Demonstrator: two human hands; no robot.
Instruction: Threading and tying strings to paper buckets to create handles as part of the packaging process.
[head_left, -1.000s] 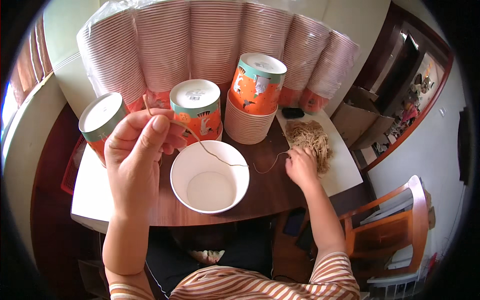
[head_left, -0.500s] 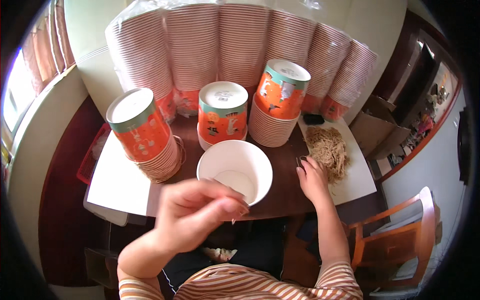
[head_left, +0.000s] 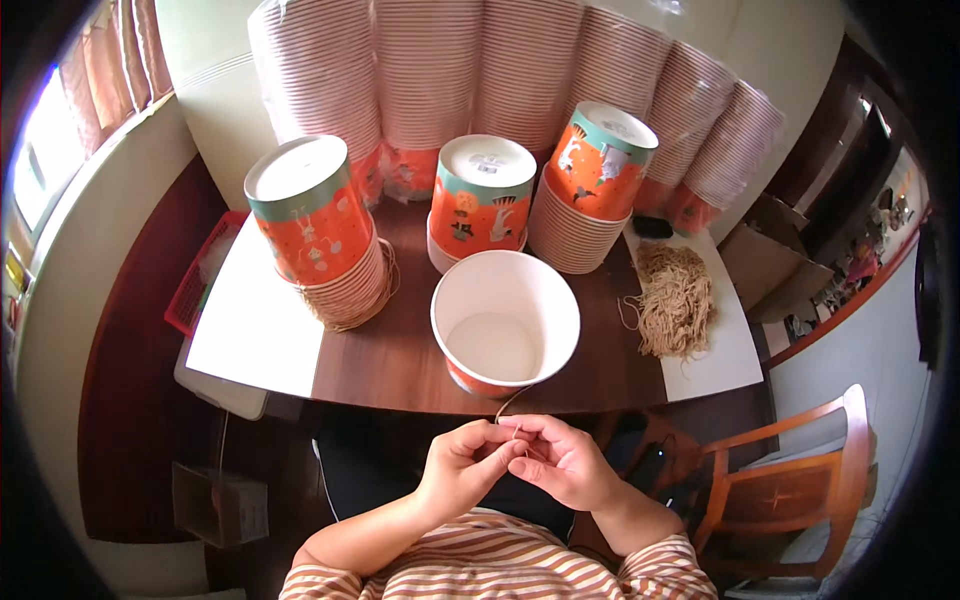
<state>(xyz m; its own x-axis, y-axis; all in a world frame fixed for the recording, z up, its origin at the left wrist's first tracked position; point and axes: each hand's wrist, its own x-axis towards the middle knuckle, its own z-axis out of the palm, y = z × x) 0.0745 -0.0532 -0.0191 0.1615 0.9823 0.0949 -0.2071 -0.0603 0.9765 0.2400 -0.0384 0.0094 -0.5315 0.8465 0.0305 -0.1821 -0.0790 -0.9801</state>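
Close to my body, just off the table's front edge, my left hand and my right hand meet with fingers pinched together. Both grip a thin tan string, one end of which curves up toward the table. Right beyond them a single paper bucket stands upright, white inside with an orange outside, and nothing shows in it. A heap of similar tan strings lies on the white sheet at the right, apart from both hands.
Upside-down orange bucket stacks stand at left, middle and right; strings ring the left one. Tall plastic-wrapped bucket stacks line the back. A dark phone-like object lies beside the string heap. A wooden chair is at right.
My right hand has come from the string heap to meet my left hand, bringing a string. The left hand has lowered toward my body, away from in front of the bucket.
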